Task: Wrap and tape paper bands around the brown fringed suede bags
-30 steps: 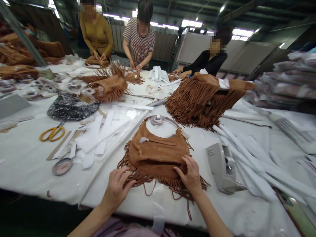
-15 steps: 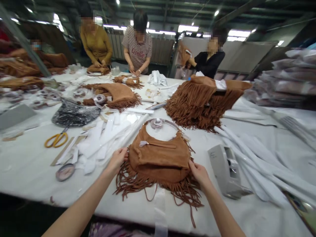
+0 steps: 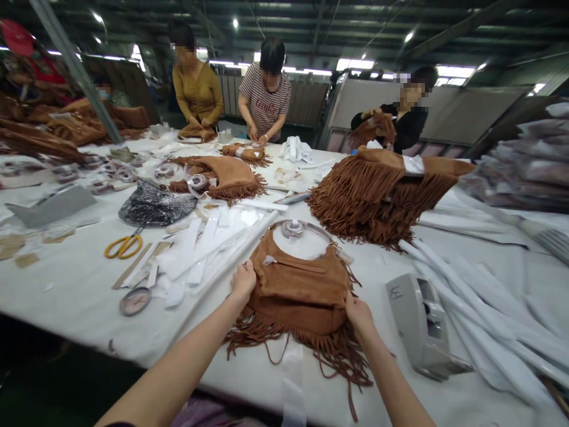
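A brown suede fringed handbag (image 3: 302, 284) lies flat in front of me, its curved strap (image 3: 311, 228) toward the far side and its fringe spread toward me. My left hand (image 3: 243, 280) is closed on the bag's left edge, fingers curled round the suede. At the right edge, my right hand (image 3: 359, 314) pinches the bag's side, with the fingertips partly hidden behind it. A small wrapped zip pull (image 3: 269, 260) sits at the left end of the bag's front zip strip. A wrapped coil (image 3: 293, 228) rests inside the strap's loop.
A grey tape dispenser (image 3: 418, 320) stands right of the bag, beside long white strips (image 3: 480, 302). Yellow-handled scissors (image 3: 123, 246) and a tape roll (image 3: 134, 301) lie left. Stacked fringed bags (image 3: 368, 196) sit beyond. Several co-workers, one in a striped shirt (image 3: 265, 98), stand across the table.
My left hand has moved up along the bag's left edge and closed on it. My right hand stays at the right edge. The whole view has shifted, so things appear further right and lower.
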`<state>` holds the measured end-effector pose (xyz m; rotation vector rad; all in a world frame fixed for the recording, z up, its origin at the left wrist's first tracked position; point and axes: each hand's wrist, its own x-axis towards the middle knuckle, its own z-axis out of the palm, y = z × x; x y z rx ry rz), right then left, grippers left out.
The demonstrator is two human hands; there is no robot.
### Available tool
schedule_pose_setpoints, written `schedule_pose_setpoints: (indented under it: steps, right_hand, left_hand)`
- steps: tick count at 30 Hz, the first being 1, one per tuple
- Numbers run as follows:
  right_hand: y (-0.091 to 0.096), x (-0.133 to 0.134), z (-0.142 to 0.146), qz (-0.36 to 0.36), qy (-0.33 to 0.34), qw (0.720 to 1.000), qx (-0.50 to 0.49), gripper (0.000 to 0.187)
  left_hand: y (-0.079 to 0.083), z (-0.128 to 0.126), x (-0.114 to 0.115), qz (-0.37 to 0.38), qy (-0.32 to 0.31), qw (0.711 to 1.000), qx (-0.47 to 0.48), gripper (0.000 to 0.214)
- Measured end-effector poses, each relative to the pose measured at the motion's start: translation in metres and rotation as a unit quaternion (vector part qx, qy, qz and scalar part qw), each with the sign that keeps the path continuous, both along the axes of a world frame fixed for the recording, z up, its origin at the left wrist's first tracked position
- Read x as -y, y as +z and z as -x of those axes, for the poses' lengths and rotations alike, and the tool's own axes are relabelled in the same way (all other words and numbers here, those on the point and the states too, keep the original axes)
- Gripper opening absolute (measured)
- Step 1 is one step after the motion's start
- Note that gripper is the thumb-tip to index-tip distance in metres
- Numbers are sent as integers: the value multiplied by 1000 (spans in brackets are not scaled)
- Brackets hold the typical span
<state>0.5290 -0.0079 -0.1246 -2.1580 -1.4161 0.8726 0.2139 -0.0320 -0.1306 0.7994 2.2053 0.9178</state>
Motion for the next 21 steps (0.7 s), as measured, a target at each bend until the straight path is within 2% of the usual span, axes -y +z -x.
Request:
schedule_pose_setpoints:
  steps: [3,8,12,15,16,18,20,21]
  right_hand:
    - [3,0,2,-35,12,997,65,50]
    - [4,6,3,-62,11,986,157,50]
    - [2,11,-5,-53,-1,978,203,51]
    - [14,12,-8,-60,14,972,225,48]
    - [22,12,-6,-91,19,967,237,48]
    - [42,16,9,-202,46,948,241,48]
    - [60,23,40,-309,126,923,194,45]
    - [68,26,60,-324,187,915,152,42]
  left_hand:
    - [1,-9,-1,28,1,997,-73,46]
    - [-3,-5,8,24,-50,987,-148,45]
    - [-10,4,10,10,-80,981,-178,38]
    - [-9,14,10,-17,-99,980,-173,29]
    - [-8,18,11,-28,-100,980,-169,27]
    - [-4,27,18,-48,-88,982,-161,26]
    - [1,34,30,-64,-67,984,-153,28]
    - [3,34,37,-71,-60,985,-146,28]
